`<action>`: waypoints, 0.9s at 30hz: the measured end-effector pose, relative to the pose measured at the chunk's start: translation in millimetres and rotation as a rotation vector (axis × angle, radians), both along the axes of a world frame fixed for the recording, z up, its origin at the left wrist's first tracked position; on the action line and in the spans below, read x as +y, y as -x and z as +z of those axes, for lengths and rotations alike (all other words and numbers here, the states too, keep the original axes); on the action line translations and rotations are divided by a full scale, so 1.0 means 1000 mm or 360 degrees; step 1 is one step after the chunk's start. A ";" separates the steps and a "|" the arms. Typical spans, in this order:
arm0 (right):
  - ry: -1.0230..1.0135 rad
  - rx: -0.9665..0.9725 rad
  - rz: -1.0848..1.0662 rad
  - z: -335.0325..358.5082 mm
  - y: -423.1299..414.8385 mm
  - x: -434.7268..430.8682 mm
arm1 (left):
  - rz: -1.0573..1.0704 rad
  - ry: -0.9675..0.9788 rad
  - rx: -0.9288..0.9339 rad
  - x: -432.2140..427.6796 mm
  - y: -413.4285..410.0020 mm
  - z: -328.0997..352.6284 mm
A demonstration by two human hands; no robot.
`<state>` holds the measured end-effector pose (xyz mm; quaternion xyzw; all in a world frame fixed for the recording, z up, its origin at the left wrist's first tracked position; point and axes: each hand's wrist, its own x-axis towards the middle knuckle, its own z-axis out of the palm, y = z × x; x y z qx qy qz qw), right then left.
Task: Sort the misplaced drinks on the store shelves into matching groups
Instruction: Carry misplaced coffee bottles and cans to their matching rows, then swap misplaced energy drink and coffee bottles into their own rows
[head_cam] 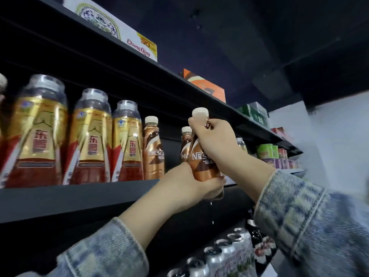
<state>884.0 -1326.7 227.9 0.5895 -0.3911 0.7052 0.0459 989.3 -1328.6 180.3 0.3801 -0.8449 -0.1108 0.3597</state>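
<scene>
The brown coffee bottle [201, 159] with the white cap is up at the front lip of the middle shelf [79, 196], held in both hands and leaning slightly to the left. The left hand [189, 184] cups it from below, fingers curled round the base. The right hand [216, 139] wraps the shoulder and neck, thumb and fingers closed just under the cap. The bottle's base sits level with the shelf's edge; whether it touches the board I cannot tell, since the left hand covers it.

Just behind it on the shelf stands a second coffee bottle [185, 143] of the same kind, half hidden. A third coffee bottle [152, 148] stands a little further left, with a gap between the two. Left of that runs a row of gold-and-red bottles [89, 136] (larger, with clear domed tops), close together along the front.

On the top shelf [139, 62] lie a white box [119, 31], an orange box [205, 85] and, far right, green packs [256, 112]. Far along the middle level sit green cans [265, 150]. Below, near the right, a row of silver cans [229, 254] shows its tops. Both arms wear faded denim sleeves [299, 216].
</scene>
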 end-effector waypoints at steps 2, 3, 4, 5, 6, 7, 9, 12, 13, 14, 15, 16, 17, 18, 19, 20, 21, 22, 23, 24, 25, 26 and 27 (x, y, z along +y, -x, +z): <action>0.0031 0.0014 -0.0022 0.008 0.021 -0.024 | 0.0070 -0.0008 -0.0255 -0.017 0.013 0.022; 0.0044 0.0018 -0.0021 0.013 0.031 -0.035 | 0.0142 0.0023 -0.0395 -0.024 0.019 0.036; 0.0054 0.0020 -0.0008 0.019 0.042 -0.046 | 0.0237 0.0074 -0.0512 -0.030 0.024 0.051; 0.0066 0.0018 0.0006 0.024 0.052 -0.056 | 0.0349 0.0143 -0.0591 -0.036 0.030 0.065; 0.0078 0.0009 0.0017 0.028 0.063 -0.066 | 0.0455 0.0223 -0.0637 -0.041 0.036 0.078; 0.0091 -0.0008 0.0033 0.032 0.073 -0.075 | 0.0540 0.0319 -0.0651 -0.047 0.043 0.089; 0.0111 -0.0051 0.0089 0.036 0.092 -0.092 | 0.0661 0.0514 -0.0568 -0.062 0.061 0.106; 0.0079 -0.0040 0.0166 0.038 0.121 -0.115 | 0.0774 0.0765 -0.0271 -0.095 0.094 0.122; 0.0058 -0.0019 0.0174 0.039 0.129 -0.121 | 0.0815 0.0845 -0.0203 -0.107 0.104 0.126; 0.0047 -0.0002 0.0181 0.039 0.138 -0.126 | 0.0863 0.0919 -0.0169 -0.119 0.115 0.129; 0.0037 0.0007 0.0197 0.039 0.148 -0.132 | 0.0914 0.0978 -0.0169 -0.131 0.126 0.132; 0.0018 0.0014 0.0227 0.040 0.157 -0.138 | 0.0967 0.1019 -0.0194 -0.142 0.136 0.135; -0.0007 0.0031 0.0265 0.041 0.168 -0.143 | 0.1028 0.1059 -0.0239 -0.151 0.146 0.138; -0.0029 0.0057 0.0300 0.041 0.178 -0.149 | 0.1107 0.1099 -0.0298 -0.158 0.155 0.140; -0.0042 0.0079 0.0332 0.042 0.187 -0.154 | 0.1208 0.1135 -0.0366 -0.165 0.164 0.143; -0.0042 0.0092 0.0371 0.044 0.196 -0.159 | 0.1314 0.1154 -0.0432 -0.171 0.172 0.145; -0.0039 0.0105 0.0417 0.045 0.205 -0.164 | 0.1412 0.1147 -0.0491 -0.176 0.180 0.147; -0.0039 0.0125 0.0463 0.046 0.213 -0.169 | 0.1504 0.1118 -0.0543 -0.182 0.186 0.148; -0.0037 0.0147 0.0498 0.047 0.220 -0.173 | 0.1595 0.1073 -0.0591 -0.187 0.191 0.150; -0.0036 0.0169 0.0528 0.048 0.227 -0.178 | 0.1681 0.1005 -0.0632 -0.192 0.195 0.151; -0.0038 0.0187 0.0553 0.049 0.234 -0.182 | 0.1752 0.0923 -0.0650 -0.198 0.197 0.152; -0.0040 0.0204 0.0579 0.049 0.240 -0.186 | 0.1796 0.0837 -0.0641 -0.203 0.199 0.153; -0.0050 0.0219 0.0609 0.048 0.245 -0.190 | 0.1823 0.0770 -0.0622 -0.208 0.201 0.155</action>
